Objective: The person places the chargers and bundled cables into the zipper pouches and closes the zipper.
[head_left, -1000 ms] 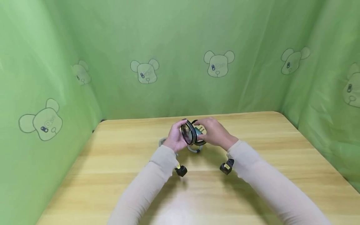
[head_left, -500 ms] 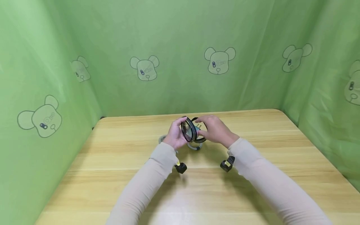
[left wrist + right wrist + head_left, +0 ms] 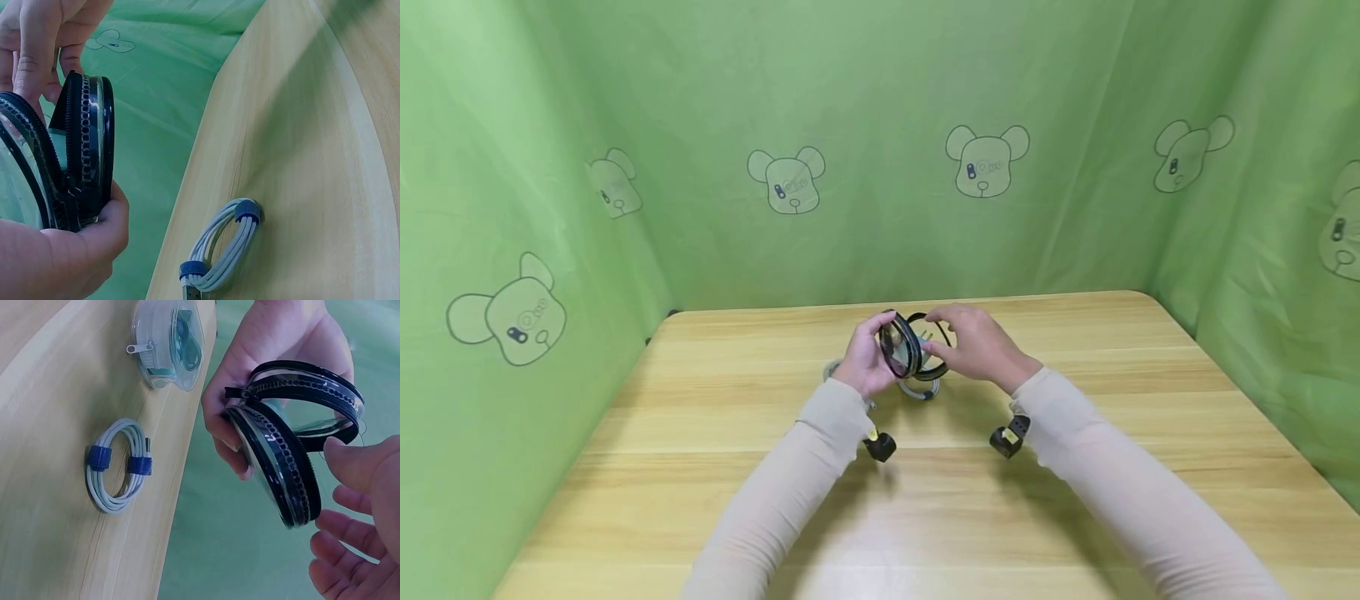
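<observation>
My left hand [image 3: 867,367] is gripping the round case [image 3: 294,465] by its rim. Its two halves are spreading toward my right hand [image 3: 977,346], which is sitting at their edges, fingers spread, holding nothing I can make out. Below, a coiled cable [image 3: 231,256] is lying on the counter [image 3: 1075,375].

Both sleeved arms [image 3: 778,500] reach forward and angle inward, the left hand [image 3: 867,364] gripping, the right hand [image 3: 983,343] facing it, fingers [image 3: 347,532] loosely bent.
</observation>
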`<state>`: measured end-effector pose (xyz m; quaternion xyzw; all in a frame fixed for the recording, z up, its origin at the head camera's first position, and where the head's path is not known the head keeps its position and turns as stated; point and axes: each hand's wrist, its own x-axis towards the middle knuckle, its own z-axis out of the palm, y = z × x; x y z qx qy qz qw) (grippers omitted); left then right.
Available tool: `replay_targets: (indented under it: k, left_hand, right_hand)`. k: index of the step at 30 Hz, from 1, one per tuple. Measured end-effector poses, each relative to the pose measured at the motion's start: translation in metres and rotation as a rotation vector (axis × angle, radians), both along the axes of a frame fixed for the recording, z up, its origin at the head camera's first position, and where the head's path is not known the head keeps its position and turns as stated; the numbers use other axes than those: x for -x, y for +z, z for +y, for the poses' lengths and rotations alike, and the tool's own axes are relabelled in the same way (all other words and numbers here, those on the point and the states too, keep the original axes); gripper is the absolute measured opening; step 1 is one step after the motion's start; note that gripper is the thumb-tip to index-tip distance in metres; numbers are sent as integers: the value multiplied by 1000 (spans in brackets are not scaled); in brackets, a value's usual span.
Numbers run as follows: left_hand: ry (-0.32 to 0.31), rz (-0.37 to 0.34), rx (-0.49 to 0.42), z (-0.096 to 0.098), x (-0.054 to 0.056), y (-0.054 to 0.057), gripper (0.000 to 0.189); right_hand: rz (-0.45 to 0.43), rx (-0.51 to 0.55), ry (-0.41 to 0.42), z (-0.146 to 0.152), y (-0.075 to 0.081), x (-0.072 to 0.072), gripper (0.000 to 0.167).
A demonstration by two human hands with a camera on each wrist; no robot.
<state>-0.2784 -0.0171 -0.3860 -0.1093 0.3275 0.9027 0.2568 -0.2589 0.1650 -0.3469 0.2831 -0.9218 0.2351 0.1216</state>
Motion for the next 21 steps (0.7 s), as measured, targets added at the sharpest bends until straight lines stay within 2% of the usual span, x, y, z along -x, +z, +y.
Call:
replay_targets:
  k: [11, 21]
  left_hand:
    - [24, -32, -13, -6, 2, 2, 39]
    - [49, -19, 5, -9, 4, 3, 36]
  right_hand:
    - [-25, 3, -33, 8, -2, 3, 44]
    - [-18, 31, -24, 12, -7, 4, 36]
